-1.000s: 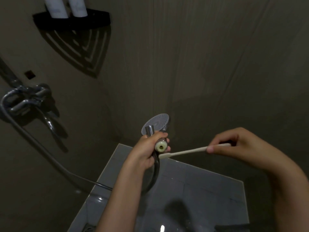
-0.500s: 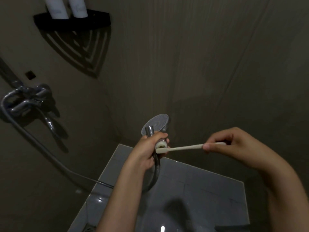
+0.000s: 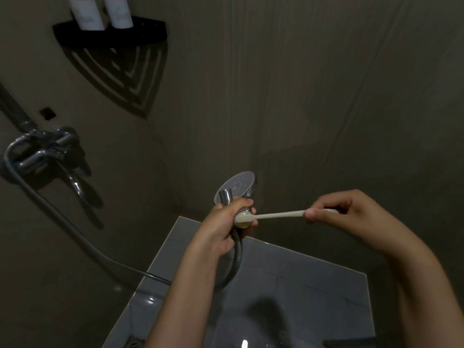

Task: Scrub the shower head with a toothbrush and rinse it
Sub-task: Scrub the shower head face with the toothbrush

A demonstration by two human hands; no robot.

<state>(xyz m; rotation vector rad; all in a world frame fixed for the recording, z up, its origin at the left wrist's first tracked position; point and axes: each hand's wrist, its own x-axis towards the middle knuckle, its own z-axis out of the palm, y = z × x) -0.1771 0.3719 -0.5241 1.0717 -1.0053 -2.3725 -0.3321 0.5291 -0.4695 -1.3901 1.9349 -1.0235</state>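
Left hand [image 3: 221, 227] grips shower head [image 3: 236, 187]; right hand [image 3: 351, 217] pinches toothbrush [image 3: 276, 216].

Bare left forearm [image 3: 185, 292], bare left hand [image 3: 218, 229], bare right forearm [image 3: 414, 285], bare right hand [image 3: 351, 212]

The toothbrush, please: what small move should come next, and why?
Probably a short scrubbing stroke across the pale round cap: the toothbrush has its head lying on it, the right hand pinches the handle's far end, and the left hand grips the shower head steady.
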